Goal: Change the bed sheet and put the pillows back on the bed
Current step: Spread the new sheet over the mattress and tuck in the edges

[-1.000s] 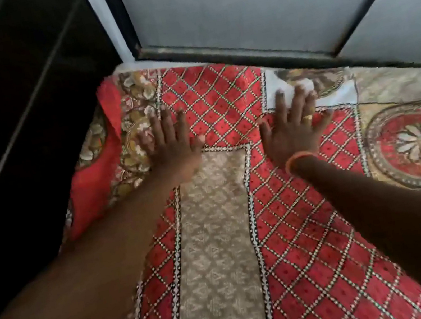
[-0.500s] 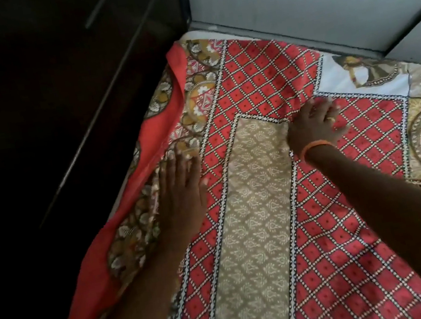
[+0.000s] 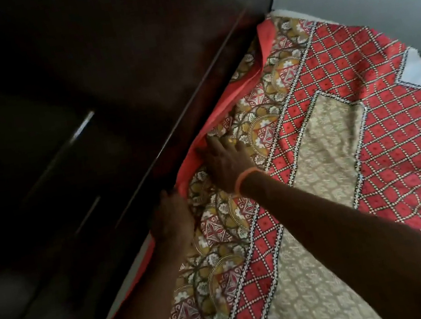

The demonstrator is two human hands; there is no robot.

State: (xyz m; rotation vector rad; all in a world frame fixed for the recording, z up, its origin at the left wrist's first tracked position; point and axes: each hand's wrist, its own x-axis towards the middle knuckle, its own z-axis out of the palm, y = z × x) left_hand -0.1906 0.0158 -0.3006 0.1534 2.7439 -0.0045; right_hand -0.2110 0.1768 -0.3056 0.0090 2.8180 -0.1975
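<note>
Bed sheet (image 3: 315, 158): patterned red, tan and mustard, it lay spread over the mattress, filling the right of the view, with its plain orange border (image 3: 214, 119) bunched along the left edge.
Wardrobe (image 3: 73, 126): dark panels stood just beside the bed on the left, leaving only a narrow gap.
Step in hand: tucking the border down that gap, as I judged it.
Doing it well: the top should be held flat and taut while the edge is pushed straight down, working along the side so no fold is trapped.
Right hand (image 3: 228, 166): it lay flat on the mustard band near the edge, fingers straight and slightly apart, pressing the cloth and holding nothing.
Left hand (image 3: 171, 217): it sat at the bed's edge touching the orange border; its fingertips were lost in shadow, so I could not tell whether they pinched it.
</note>
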